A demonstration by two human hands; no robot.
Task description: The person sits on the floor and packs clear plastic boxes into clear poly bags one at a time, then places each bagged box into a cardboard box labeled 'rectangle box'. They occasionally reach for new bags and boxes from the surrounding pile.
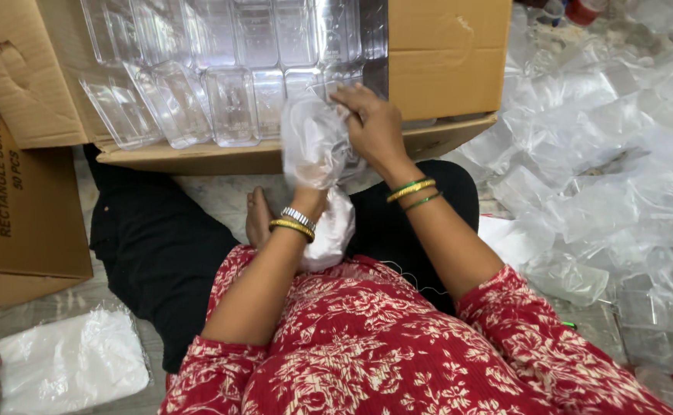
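left hand (311, 165) hidden inside plastic bag (313, 142)

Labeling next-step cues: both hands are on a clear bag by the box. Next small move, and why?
Probably spread the bag's mouth wider: the left hand is inside it, the right hand pinches its top edge, and the clear containers in the box lie just beyond.

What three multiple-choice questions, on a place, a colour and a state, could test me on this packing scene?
1. Where do the clear plastic containers lie?
A. in the open cardboard box
B. on a shelf
C. in a sink

2. What colour is the person's patterned top?
A. blue
B. red
C. grey

3. What is the left hand doing?
A. resting flat
B. pointing
C. wrapped inside a thin plastic bag

Answers: A, the containers sit in rows in the box; B, red with pale flowers; C, the bag covers it while the right hand pulls at it.
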